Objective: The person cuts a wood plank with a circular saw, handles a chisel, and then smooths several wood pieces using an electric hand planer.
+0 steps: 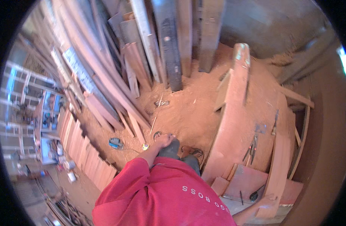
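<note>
My left hand [166,140] hangs by my dark-trousered leg, fingers loosely bent and holding nothing visible. A yellow tape measure [145,146] lies on the sawdust left of it, near a blue power tool [116,143]. My right hand [266,200] rests at lower right on a long pale-red board [277,158], fingers extended and faint. Beside that board lie black-and-red pliers-like tools [252,148], a dark round tool [254,195] and a thin dark rod [241,197].
Long planks [105,75] and dark boards [171,56] lean around the sawdust floor [191,113]. A raised beam [233,113] runs along my right. A row of cut boards [82,150] lies left, with a cluttered shelf [48,113] beyond and a wooden frame [297,98] at right.
</note>
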### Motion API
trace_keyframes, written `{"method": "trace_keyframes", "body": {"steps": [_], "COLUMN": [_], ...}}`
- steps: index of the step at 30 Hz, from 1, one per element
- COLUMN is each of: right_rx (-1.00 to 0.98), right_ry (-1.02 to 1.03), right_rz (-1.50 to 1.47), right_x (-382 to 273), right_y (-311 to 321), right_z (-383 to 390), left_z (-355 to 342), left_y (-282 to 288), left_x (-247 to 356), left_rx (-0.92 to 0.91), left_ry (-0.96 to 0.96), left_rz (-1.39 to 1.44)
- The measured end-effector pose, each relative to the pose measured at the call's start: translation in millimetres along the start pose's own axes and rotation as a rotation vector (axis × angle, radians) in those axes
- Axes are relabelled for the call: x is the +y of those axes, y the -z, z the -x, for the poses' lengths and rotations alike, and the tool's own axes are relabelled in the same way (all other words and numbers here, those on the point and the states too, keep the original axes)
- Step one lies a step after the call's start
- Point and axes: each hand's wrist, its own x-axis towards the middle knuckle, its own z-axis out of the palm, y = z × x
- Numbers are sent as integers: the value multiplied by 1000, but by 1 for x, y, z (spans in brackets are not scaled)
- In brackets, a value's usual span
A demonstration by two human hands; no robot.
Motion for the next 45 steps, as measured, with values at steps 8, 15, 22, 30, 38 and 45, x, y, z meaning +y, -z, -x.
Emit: {"method": "trace_keyframes", "body": {"steps": [8, 15, 22, 30, 38, 45], "right_rx": [-506, -1279, -1651, -1717, -1842, -2027], "right_ry": [542, 839, 920, 1145, 1048, 1439], "right_rz": [-620, -663, -499, -208, -326, -343], "right_x": [-291, -412, -445, -559, -619, -666], "right_y": [59, 121, 107, 68, 70, -10], "right_z": [203, 359, 398, 424, 622, 893], "left_z": [8, 38, 122, 111, -104, -285], "left_y": [90, 115, 86, 36, -50, -138], "left_x": [-107, -343, -483, -455, -554, -718], "left_rx": [22, 422, 580, 448, 396, 703], "left_ry": [-52, 218, 667, 770, 655, 732], "left_rz": [256, 489, 801, 712, 641, 704]}}
